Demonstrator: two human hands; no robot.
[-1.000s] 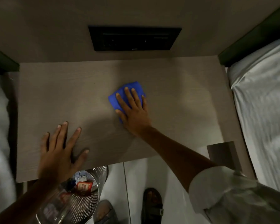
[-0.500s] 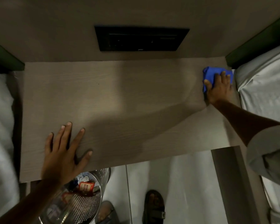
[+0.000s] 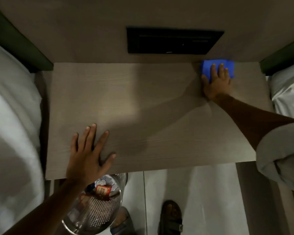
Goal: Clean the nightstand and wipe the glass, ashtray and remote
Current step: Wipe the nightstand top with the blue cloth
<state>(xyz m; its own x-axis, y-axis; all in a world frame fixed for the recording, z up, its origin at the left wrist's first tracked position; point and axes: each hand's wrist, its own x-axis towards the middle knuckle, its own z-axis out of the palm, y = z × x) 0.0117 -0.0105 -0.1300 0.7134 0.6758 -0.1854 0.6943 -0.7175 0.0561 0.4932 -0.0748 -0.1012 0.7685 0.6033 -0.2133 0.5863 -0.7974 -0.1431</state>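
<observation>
The nightstand (image 3: pixel 143 99) has a pale wood-grain top with nothing standing on it. A folded blue cloth (image 3: pixel 207 67) lies at its back right corner, against the wall. My right hand (image 3: pixel 216 82) presses flat on the cloth, fingers pointing at the wall. My left hand (image 3: pixel 87 155) rests flat on the front left of the top, fingers spread, holding nothing. No glass, ashtray or remote is in view.
A black panel (image 3: pixel 173 40) is set in the wall behind. Beds with white sheets flank the nightstand, one on the left (image 3: pixel 10 124) and one on the right (image 3: pixel 288 92). A perforated metal waste bin (image 3: pixel 98 211) with rubbish stands below the front edge, next to my sandalled foot (image 3: pixel 171 216).
My right hand slid the blue cloth from the middle of the top to the right edge, then along the back to the corner by the wall. My left hand stayed planted.
</observation>
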